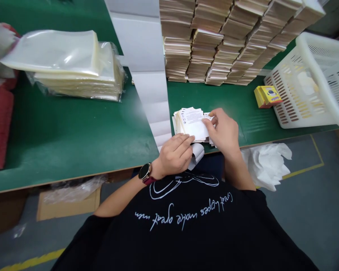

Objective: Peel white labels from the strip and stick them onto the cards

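A loose stack of white printed paper slips lies near the front edge of the green table, small black text and marks on the top one. My left hand rests on the near left side of the stack, fingers stretched out and together. At the right edge, my right hand pinches a slip between thumb and curled fingers. Thin tan strips, perhaps a rubber band, show at the stack's left side. A long white folded paper strip runs down the table beside the slips, and its curled end emerges by my left hand.
Tall piles of paper bundles stand at the back. A white plastic basket and small yellow boxes are on the right. Clear plastic bags lie at left, near red material. Crumpled white plastic hangs below the table edge.
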Motion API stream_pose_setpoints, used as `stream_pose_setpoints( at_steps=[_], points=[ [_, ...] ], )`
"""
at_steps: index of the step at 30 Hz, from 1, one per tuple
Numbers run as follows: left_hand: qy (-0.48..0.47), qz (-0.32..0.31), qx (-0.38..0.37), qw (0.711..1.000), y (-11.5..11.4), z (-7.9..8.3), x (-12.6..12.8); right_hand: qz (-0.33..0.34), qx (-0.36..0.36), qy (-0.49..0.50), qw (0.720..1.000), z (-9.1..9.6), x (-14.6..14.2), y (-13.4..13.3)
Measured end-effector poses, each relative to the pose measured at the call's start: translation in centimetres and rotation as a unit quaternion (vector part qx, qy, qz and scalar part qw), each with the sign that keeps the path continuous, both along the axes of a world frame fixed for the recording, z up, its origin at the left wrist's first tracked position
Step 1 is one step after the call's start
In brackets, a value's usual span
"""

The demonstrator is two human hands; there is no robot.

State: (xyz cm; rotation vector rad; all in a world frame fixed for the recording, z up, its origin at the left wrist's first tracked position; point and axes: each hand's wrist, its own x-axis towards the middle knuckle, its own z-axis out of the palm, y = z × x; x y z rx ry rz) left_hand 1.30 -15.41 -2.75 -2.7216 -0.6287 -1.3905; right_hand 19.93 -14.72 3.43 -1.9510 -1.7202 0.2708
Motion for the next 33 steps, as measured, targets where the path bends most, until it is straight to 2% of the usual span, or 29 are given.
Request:
stream_pose_setpoints(
  at_steps=[5, 9, 13, 16, 20, 23, 25, 28, 30, 33],
  points=[
    [0.005, -0.013, 0.001, 1.000, 0.0, 0.1, -0.1, 0.050, -0.077, 0.208, 0.974, -1.8, 1.3, 0.6],
    [0.008, -0.019, -0.008, 1.000, -0.1, 0.2, -0.2, 0.069, -0.081, 0.273, 0.956, -2.4, 1.0, 0.8],
    [0.022, -0.008, 0.002, 1.000, -0.1, 0.3, -0.1, 0.031, -0.024, 0.149, 0.988, -1.7, 0.5, 0.2],
    [0.022, 0.006, 0.014, 1.000, -0.1, 0.4, 0.0, -0.013, 0.031, 0.094, 0.995, -1.4, 0.0, -0.1],
    [0.019, 0.009, 0.026, 0.999, -0.1, 0.4, 0.2, -0.032, 0.082, 0.164, 0.983, -1.8, 0.4, -0.1],
    [0.014, 0.003, 0.026, 1.000, -0.2, 0.3, 0.1, -0.038, 0.080, 0.211, 0.974, -2.2, 2.3, -0.6],
    [-0.008, 0.009, 0.020, 1.000, -0.2, 0.1, -0.1, -0.062, 0.058, 0.144, 0.986, -2.2, 4.1, -1.5],
    [-0.059, 0.026, 0.003, 0.998, -0.1, 0.0, -0.5, -0.093, 0.039, -0.045, 0.994, -1.9, 5.8, -3.7],
    [-0.084, 0.031, -0.013, 0.996, -0.1, 0.1, -0.6, -0.066, 0.064, -0.077, 0.993, -1.3, 5.4, -5.5],
    [-0.100, 0.031, -0.041, 0.994, -0.2, 0.4, -0.5, 0.070, 0.084, 0.044, 0.993, -0.6, 3.0, -7.7]
  ],
)
